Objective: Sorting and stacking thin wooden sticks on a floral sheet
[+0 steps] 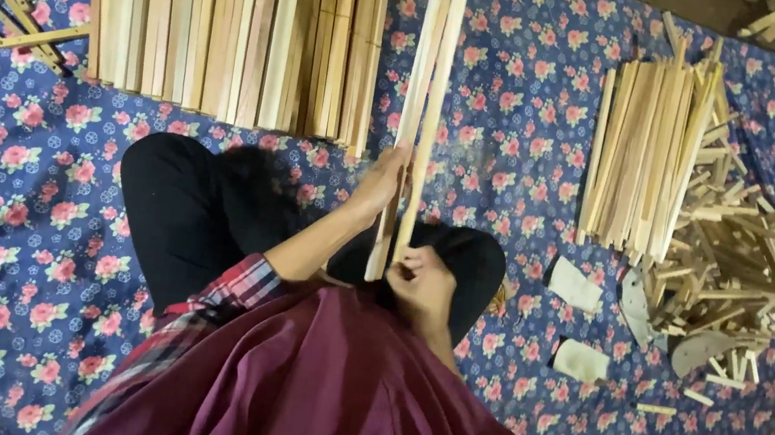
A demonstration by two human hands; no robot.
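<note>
Item: two long wooden slats point(427, 102), pale, held together above the lap. Left hand point(380, 184) clasps them mid-length; right hand point(420, 285) pinches the near ends. Long axis runs away from the body, far ends toward the stacked slats point(233, 19). Risk: the loosely paired slats could slide apart; splinters likely on bare fingers.
</note>
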